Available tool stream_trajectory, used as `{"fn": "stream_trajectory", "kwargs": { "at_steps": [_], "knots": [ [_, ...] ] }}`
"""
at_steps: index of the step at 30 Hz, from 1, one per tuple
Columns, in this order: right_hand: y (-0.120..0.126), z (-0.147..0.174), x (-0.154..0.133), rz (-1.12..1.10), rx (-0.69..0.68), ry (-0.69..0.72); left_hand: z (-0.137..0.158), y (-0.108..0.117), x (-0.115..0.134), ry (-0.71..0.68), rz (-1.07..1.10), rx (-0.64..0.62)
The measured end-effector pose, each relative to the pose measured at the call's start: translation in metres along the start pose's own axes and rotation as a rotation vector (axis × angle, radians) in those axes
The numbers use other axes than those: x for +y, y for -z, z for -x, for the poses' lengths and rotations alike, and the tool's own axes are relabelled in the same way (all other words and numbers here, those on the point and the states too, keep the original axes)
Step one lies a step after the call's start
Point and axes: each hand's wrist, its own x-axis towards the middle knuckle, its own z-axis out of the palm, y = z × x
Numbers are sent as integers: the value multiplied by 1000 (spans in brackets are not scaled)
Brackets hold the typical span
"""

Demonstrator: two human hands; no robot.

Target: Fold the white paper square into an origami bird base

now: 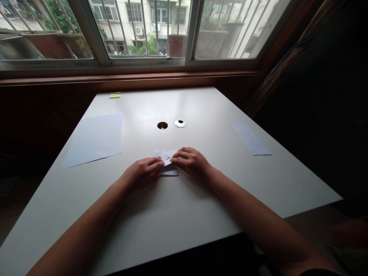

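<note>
A small folded sheet of white paper (170, 173) lies on the white table, with raised flaps at its middle. My left hand (145, 168) grips its left side, fingers closed together at a flap. From the right, my right hand (190, 161) pinches the opposite side of the same paper. The fingertips of both hands are close together over the folds. My fingers cover part of the paper's left and right edges, so its full outline is hidden.
Flat white sheets (96, 140) lie at the left, and a narrow paper strip (251, 138) at the right. Beyond my hands are a round cable hole (162, 125) and its cover (180, 124). A yellow pad (115, 95) sits at the table's (201, 214) far edge, below a window.
</note>
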Motion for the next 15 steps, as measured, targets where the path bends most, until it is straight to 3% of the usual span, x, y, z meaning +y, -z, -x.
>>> {"fn": "stream_trajectory", "kwargs": {
  "at_steps": [15],
  "knots": [
    [8,-8,-16,59,34,15,-13,3,14,23,-139,203]
  ]
}}
